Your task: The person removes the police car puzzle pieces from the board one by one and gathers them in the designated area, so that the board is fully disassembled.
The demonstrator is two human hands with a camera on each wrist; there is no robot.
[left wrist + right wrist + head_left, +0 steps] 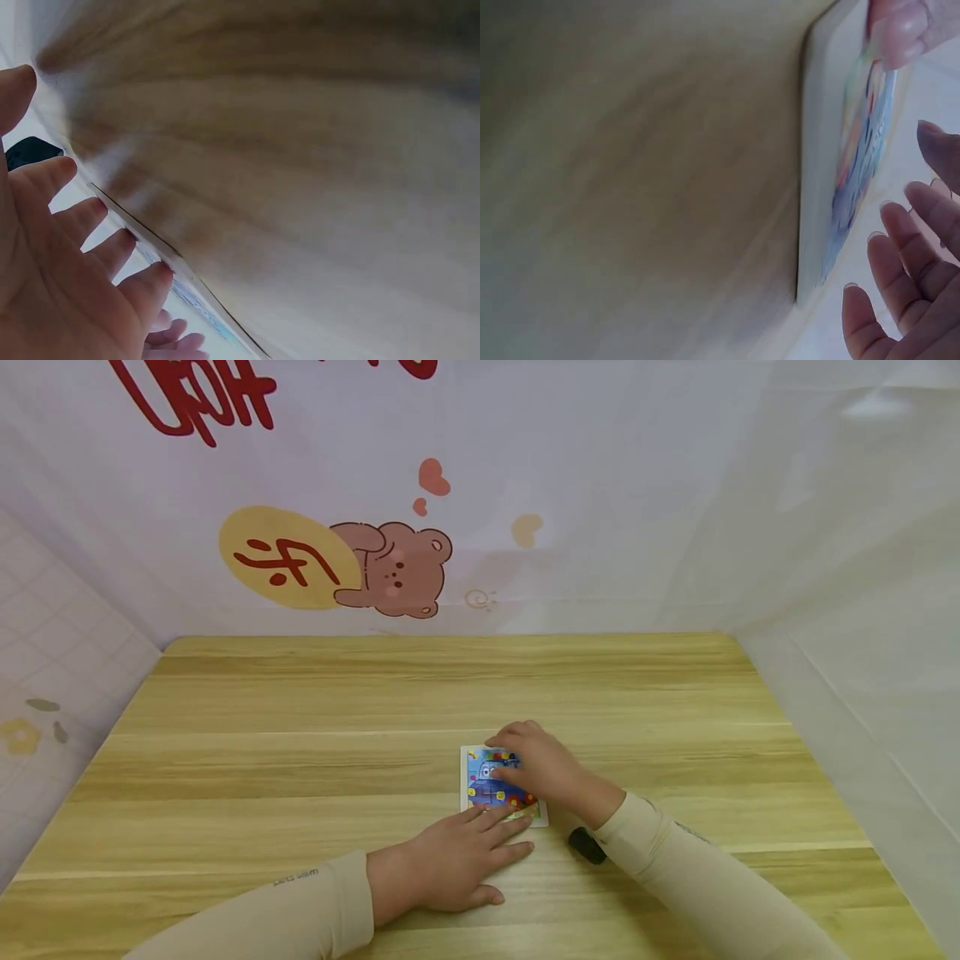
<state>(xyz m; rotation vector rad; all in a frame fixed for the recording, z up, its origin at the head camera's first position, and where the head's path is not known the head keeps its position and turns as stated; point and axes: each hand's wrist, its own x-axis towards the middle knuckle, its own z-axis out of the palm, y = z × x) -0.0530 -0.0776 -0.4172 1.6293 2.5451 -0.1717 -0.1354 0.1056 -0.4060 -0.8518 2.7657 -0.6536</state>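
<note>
A small flat picture board (487,781) with a white border lies on the wooden table, showing a blue cartoon vehicle with eyes. My left hand (465,857) is spread flat at its near edge, fingertips resting on the border. In the left wrist view the straight fingers meet the edge of the board (196,289). Over the board's right side hovers my right hand (542,766), fingers loosely bent, covering part of the picture. The right wrist view has these fingers (896,274) apart from the board (821,150), with nothing between them.
Close to my right forearm a small black object (587,846) lies on the table (300,710). A white cloth printed with a bear (405,568) hangs behind the table's far edge, and pale sheets (847,677) flank both sides.
</note>
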